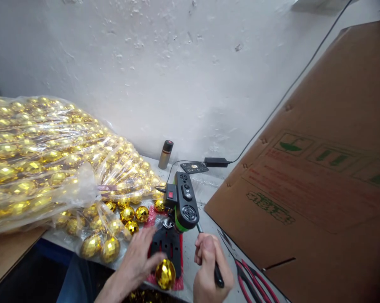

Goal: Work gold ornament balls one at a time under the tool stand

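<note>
Right hand (212, 261) clenches lever (219, 276); left hand (141, 253), half-spread, beside gold ball (165, 275).

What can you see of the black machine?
The black machine stands on the table, its slotted base over red plastic. Above it is a long, plastic-looking head with two round grilles, buttons and a green band underneath; beside it, a red switch and a cable. The right hand grips the lever's black handle.

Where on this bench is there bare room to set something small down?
Mainly the narrow strip of grey tabletop between the black machine and the cardboard box, beyond the right hand. The left is crowded: bagged gold balls and loose ones lie near the left hand.
</note>
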The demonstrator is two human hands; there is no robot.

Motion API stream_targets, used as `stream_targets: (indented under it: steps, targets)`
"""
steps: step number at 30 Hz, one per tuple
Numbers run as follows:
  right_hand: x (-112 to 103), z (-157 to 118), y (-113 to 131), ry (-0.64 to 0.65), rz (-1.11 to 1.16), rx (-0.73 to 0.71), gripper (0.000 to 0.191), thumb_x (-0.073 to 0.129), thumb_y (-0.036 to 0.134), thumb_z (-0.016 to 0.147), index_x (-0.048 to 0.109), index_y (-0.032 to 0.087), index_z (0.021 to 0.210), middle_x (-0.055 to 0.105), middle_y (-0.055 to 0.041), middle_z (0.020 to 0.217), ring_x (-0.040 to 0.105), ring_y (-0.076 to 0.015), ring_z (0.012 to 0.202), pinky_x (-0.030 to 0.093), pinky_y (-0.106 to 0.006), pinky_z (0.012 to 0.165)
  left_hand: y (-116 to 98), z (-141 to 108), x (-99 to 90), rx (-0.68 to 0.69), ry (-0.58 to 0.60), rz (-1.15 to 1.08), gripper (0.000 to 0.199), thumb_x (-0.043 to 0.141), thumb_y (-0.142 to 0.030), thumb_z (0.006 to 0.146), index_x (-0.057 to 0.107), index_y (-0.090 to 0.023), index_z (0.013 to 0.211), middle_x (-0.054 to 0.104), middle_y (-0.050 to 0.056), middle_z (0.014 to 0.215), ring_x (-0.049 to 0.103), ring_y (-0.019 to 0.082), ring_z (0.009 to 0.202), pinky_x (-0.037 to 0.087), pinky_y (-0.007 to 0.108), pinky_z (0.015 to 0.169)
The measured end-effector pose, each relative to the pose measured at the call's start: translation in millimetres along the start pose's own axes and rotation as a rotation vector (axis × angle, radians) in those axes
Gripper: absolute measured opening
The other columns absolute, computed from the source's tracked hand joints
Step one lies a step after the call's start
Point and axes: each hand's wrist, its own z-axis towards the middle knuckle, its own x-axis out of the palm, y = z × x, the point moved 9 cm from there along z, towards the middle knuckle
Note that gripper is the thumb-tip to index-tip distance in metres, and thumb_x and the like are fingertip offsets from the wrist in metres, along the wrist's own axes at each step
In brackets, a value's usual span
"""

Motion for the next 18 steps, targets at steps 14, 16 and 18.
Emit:
stream_targets:
  steps: [14, 16, 18]
  targets:
    - [1, -16, 3, 0.018, 0.007, -0.049, 0.034, 0.05, 0.024, 0.111, 0.056, 0.022, 0.077, 0.053, 0.0031, 0.072, 0.047, -0.0093, 0.057, 0.038, -0.022, 0.052, 8, 55, -19.6, -0.2, 0.004, 0.226, 0.049, 0.061, -0.043, 0.101, 0.063, -0.018, 0.143, 0.074, 0.018, 0.133, 0.073, 0.036, 0.115, 0.055, 0.051, 0.104]
    - [3, -12, 8, 0.015, 0.007, -0.038, 0.035, 0.05, 0.025, 0.111, 0.057, 0.022, 0.077, 0.052, 0.0035, 0.071, 0.048, -0.0094, 0.057, 0.039, -0.022, 0.053, 9, 40, -11.7, -0.226, -0.024, -0.08, 0.053, 0.059, -0.05, 0.101, 0.061, -0.023, 0.146, 0.072, 0.014, 0.14, 0.072, 0.033, 0.122, 0.057, 0.048, 0.105]
    - [5, -6, 13, 0.011, -0.006, -0.023, 0.035, 0.05, 0.027, 0.111, 0.058, 0.022, 0.078, 0.051, 0.0041, 0.069, 0.048, -0.0095, 0.057, 0.039, -0.022, 0.053, 15, 25, 1.8, -0.307, -0.021, -0.336, 0.055, 0.058, -0.056, 0.1, 0.062, -0.024, 0.144, 0.074, 0.012, 0.139, 0.071, 0.032, 0.127, 0.057, 0.046, 0.109]
